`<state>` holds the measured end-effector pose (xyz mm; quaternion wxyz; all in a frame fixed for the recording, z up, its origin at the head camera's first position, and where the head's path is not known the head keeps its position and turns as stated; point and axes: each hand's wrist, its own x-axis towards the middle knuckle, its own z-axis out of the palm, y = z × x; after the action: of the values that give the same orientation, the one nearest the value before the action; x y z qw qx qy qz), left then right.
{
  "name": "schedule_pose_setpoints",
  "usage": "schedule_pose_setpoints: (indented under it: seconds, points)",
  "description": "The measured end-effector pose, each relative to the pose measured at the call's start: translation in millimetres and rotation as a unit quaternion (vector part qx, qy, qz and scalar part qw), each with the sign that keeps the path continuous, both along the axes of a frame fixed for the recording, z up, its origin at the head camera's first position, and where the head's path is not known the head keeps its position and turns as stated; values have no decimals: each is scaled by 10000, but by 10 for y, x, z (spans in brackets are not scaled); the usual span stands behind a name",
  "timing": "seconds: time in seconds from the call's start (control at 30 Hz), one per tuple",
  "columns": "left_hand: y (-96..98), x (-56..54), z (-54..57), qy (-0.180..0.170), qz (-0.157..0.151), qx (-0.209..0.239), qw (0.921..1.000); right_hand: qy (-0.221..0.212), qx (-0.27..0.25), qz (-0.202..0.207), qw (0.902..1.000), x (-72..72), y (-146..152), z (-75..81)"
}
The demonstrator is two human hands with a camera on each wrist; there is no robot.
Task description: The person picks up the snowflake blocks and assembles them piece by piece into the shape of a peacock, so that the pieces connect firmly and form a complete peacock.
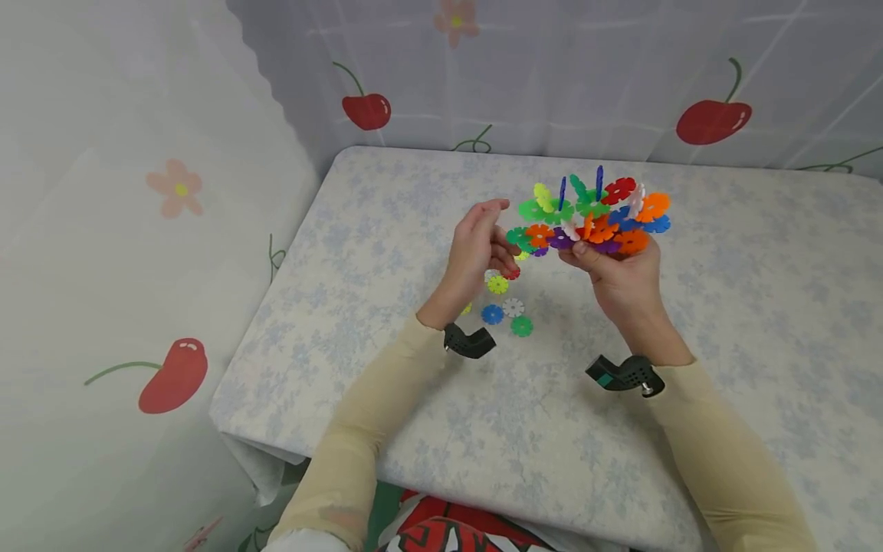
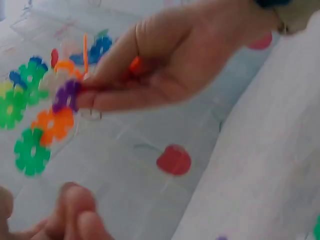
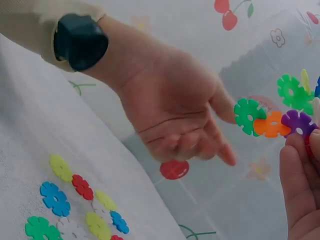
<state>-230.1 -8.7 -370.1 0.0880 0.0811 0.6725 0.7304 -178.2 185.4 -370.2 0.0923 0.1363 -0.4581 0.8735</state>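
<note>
Disc cluster [image 1: 603,229] pinched by thumb and fingers of right hand [image 1: 626,282]; left hand [image 1: 474,245] held nearby, fingers parted, loosely bent; loose discs [image 1: 498,284] scattered on tablecloth [image 1: 386,253].

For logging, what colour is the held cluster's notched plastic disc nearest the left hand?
Green disc, clearest in the right wrist view.

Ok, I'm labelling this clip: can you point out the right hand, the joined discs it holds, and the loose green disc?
Right hand [image 1: 624,280]: head view, middle of the hand.
Joined discs [image 1: 603,229]: head view, an orange piece near their middle.
Loose green disc [image 1: 522,326]: head view, its upper face.
</note>
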Motion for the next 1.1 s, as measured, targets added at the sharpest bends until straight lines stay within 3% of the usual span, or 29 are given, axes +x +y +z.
schedule_pose_setpoints:
  seconds: [0.03, 0.07, 0.1, 0.13, 0.17, 0.23, 0.27, 0.3, 0.33, 0.4, 0.57, 0.8, 0.93, 1.1]
  points:
    - [-27, -43, -33, 185, -43, -724, 9972, -26, -79, 51, 10000, -4, 9, 2]
    - [-45, -80, -68, 318, -133, -1552, 9873, -57, -157, 96, 9998, -7, 17, 3]
    - [-54, -109, -107, 446, -287, -2442, 9683, -100, -235, 142, 9996, -9, 25, 3]
    - [-56, -128, -149, 570, -514, -3342, 9394, -145, -278, 179, 9993, -9, 31, 2]
    - [-51, -140, -191, 678, -794, -4130, 9047, -174, -284, 210, 9992, -11, 36, 0]
    - [-26, -146, -264, 848, -1358, -5275, 8344, -212, -261, 284, 9990, -12, 42, -7]
    - [-12, -148, -296, 881, -1569, -5614, 8078, -212, -268, 326, 9989, -13, 44, -10]
    - [-1, -148, -323, 910, -1680, -5844, 7886, -191, -289, 385, 9987, -16, 46, -13]
    - [5, -147, -341, 904, -1732, -5983, 7771, -150, -331, 452, 9983, -20, 48, -15]
    - [10, -152, -365, 876, -1741, -6053, 7717, -67, -421, 581, 9974, -30, 54, -19]
    - [-24, -193, -388, 794, -1776, -5771, 7931, -7, -558, 821, 9951, -44, 75, -22]
    - [-82, -211, -438, 907, -1789, -5513, 8099, -68, -675, 864, 9939, -32, 90, -32]
    - [-85, -219, -464, 925, -1505, -5461, 8189, -49, -717, 925, 9931, -27, 98, -31]
    - [-84, -244, -453, 818, -1339, -5608, 8129, 13, -486, 765, 9959, -34, 84, -6]
